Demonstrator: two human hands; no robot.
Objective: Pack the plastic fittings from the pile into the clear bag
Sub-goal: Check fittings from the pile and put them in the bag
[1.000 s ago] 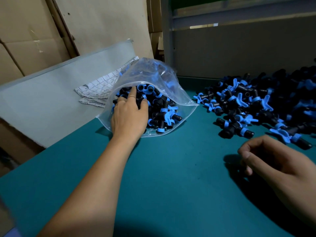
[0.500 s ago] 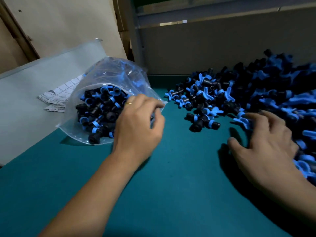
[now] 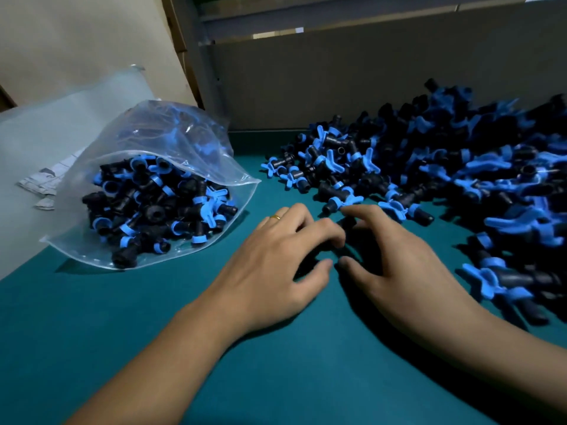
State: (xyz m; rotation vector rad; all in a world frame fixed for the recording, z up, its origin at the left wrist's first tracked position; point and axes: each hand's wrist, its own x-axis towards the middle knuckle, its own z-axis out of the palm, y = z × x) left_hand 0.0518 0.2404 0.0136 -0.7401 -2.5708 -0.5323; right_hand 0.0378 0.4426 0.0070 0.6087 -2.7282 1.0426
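The clear bag (image 3: 147, 191) lies at the left of the teal counter (image 3: 214, 363), mouth open toward the middle and part full of fittings. The left hand (image 3: 276, 265) reaches forward, palm down, its fingers (image 3: 325, 231) loosely curled, thumb close to the other thumb. The right hand (image 3: 395, 262) mirrors it, fingers half bent over a dark fitting (image 3: 348, 223); whether they grip it is unclear. The pile of plastic fittings (image 3: 460, 179) spreads at the right.
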